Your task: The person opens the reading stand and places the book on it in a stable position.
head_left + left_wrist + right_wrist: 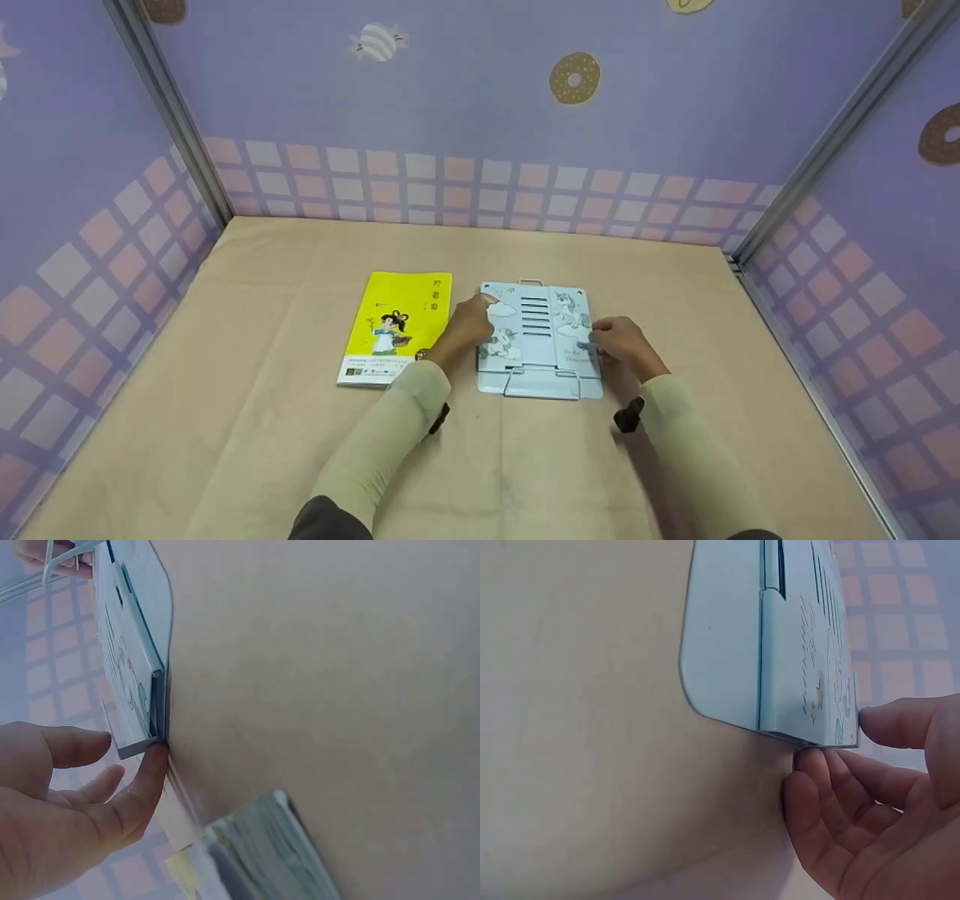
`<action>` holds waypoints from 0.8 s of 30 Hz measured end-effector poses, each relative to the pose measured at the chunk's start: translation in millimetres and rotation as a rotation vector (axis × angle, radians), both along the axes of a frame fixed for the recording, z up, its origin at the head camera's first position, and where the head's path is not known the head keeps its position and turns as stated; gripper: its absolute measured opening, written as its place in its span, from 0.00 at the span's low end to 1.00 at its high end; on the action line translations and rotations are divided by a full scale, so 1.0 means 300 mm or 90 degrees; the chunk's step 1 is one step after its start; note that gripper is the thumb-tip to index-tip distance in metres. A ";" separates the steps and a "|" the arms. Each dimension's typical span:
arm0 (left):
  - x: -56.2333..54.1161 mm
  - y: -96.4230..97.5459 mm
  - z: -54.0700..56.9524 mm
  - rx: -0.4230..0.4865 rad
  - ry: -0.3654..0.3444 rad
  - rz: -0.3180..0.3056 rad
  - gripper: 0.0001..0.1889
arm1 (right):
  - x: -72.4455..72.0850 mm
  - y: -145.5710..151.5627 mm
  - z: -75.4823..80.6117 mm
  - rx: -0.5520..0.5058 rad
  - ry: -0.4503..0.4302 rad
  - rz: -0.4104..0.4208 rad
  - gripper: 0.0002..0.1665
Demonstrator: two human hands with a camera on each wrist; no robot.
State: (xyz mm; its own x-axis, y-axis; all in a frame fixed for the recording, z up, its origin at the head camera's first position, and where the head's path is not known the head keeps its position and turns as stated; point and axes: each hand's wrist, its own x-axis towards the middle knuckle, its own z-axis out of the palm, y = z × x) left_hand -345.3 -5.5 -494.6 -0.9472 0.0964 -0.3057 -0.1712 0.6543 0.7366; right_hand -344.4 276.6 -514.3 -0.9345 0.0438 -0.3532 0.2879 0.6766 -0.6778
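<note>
A light blue folding book stand (537, 341) with unicorn drawings lies flat on the cloth, its slotted panel up and its wire page holders at the near edge. My left hand (466, 328) is at its left edge. In the left wrist view, the thumb (82, 746) and a finger (146, 784) of that hand hold the edge between them. At the opposite side my right hand (624, 343) grips the right edge. Its thumb (896, 722) presses the rim in the right wrist view, with curled fingers (817, 802) against the underside.
A yellow picture book (405, 319) with a white lower band lies left of the stand, partly behind my left wrist. Beige cloth (315, 465) covers the table. Purple patterned walls (465, 105) with metal corner posts (169, 112) enclose the back and sides.
</note>
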 end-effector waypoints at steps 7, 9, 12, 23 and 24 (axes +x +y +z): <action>0.002 -0.001 0.001 0.006 -0.014 0.015 0.31 | 0.002 -0.005 -0.010 -0.024 -0.005 -0.024 0.27; 0.002 -0.002 -0.001 0.001 -0.007 0.016 0.30 | 0.001 -0.005 -0.013 -0.033 -0.006 -0.031 0.27; -0.002 -0.002 -0.005 0.002 0.000 0.020 0.29 | 0.001 -0.003 -0.017 -0.042 -0.001 -0.034 0.27; -0.001 -0.013 -0.009 0.037 0.021 0.036 0.29 | 0.012 0.010 -0.016 -0.066 0.023 -0.023 0.27; 0.002 -0.015 -0.007 0.039 0.031 0.035 0.30 | 0.012 0.011 -0.014 -0.068 0.026 -0.022 0.27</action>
